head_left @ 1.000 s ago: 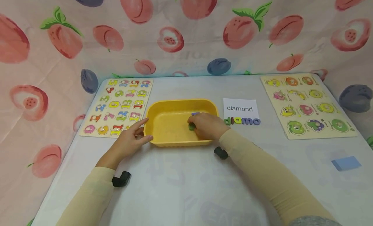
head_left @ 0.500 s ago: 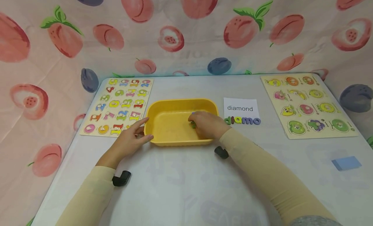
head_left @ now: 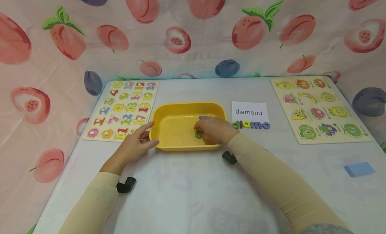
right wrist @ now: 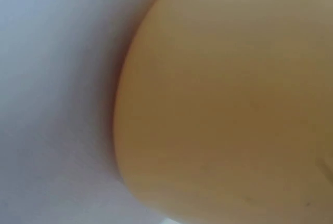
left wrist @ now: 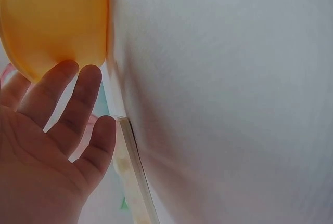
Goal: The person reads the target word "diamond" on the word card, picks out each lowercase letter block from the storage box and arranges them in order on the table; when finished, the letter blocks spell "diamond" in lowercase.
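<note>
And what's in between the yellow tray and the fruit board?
A card saying "diamond" and, along its near edge, letters reading "diamo" lie between tray and board; the right sleeve crosses nearer. The head view shows it.

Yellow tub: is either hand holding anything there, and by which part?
The left hand touches the yellow tub at its left end, with no clear grip. Inside, the right hand is at a green piece; whether it holds it cannot be told.
</note>
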The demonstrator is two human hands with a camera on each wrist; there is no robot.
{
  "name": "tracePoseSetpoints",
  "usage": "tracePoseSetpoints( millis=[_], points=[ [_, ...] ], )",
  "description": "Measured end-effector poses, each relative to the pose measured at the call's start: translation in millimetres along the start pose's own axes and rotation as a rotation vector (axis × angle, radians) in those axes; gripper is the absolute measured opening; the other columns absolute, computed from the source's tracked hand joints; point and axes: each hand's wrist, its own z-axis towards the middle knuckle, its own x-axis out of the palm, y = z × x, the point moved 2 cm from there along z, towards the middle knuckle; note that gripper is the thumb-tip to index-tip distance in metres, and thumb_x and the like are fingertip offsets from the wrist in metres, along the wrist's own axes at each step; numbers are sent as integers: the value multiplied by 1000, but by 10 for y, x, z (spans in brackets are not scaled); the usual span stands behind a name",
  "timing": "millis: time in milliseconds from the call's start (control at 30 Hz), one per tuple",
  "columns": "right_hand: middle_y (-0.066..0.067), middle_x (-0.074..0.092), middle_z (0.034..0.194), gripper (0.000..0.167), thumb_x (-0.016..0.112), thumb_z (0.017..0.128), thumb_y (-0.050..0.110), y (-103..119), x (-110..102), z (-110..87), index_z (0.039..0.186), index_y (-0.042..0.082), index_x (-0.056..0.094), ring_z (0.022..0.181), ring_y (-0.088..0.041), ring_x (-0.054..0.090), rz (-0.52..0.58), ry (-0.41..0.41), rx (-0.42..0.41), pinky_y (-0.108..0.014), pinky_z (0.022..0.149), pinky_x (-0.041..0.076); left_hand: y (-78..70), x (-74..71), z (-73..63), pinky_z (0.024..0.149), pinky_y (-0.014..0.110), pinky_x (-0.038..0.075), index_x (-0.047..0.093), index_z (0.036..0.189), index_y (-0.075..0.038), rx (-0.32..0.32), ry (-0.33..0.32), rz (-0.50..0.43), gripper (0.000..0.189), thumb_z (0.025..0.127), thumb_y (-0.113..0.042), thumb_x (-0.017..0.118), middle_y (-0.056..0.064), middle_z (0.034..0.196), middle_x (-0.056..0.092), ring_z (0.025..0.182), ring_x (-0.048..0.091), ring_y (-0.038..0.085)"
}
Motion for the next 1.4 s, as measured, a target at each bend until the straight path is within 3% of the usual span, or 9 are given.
tracePoseSetpoints(
  millis=[100,267,367,700,900,1033,1400],
  points=[
    [2,68,113,27,61,96,13,-5,13,-5,121,17,72,100,-21,58,-19,20,15,-37,102,46,2,7,2,110,63,31,31,159,-27,-5,2,1,80,92,-45,71,20,143,54,131,49,37],
    [2,62,87,10,65,94,20,-10,20,7,102,17,70,86,-19,56,-42,0,6,-33,81,48,-5,10,2,110,63,31,31,158,-28,-14,0,9,80,92,-45,71,19,143,54,131,49,37],
    [2,58,81,9,66,93,25,-7,24,14,99,18,68,82,-18,54,-44,-10,2,-32,75,45,-8,4,-4,110,63,31,31,158,-28,-17,-3,10,79,92,-45,71,19,144,53,131,49,37],
    [2,62,83,23,66,96,35,4,33,6,111,17,70,83,-17,56,-46,-8,-12,-32,78,48,-2,-1,-8,110,63,31,31,159,-27,-12,-3,7,79,92,-44,71,19,143,54,130,49,37],
    [5,69,117,33,66,97,28,12,17,-1,128,18,69,100,-18,60,-67,5,-72,-36,102,46,-16,-1,-8,109,63,32,30,159,-27,-10,-4,8,80,92,-44,70,19,142,55,130,49,37],
    [5,67,126,37,68,96,27,24,14,-4,132,20,67,107,-18,60,-76,31,-119,-37,107,42,-20,-4,-7,109,63,32,30,159,-27,-8,-5,11,80,92,-44,70,20,142,55,130,49,37],
    [1,70,109,24,66,96,23,13,19,39,117,14,73,95,-20,58,-61,-35,-107,-34,98,48,-1,7,-1,109,62,33,31,159,-28,-12,-8,2,79,92,-43,71,20,143,54,130,49,37]
  ],
)
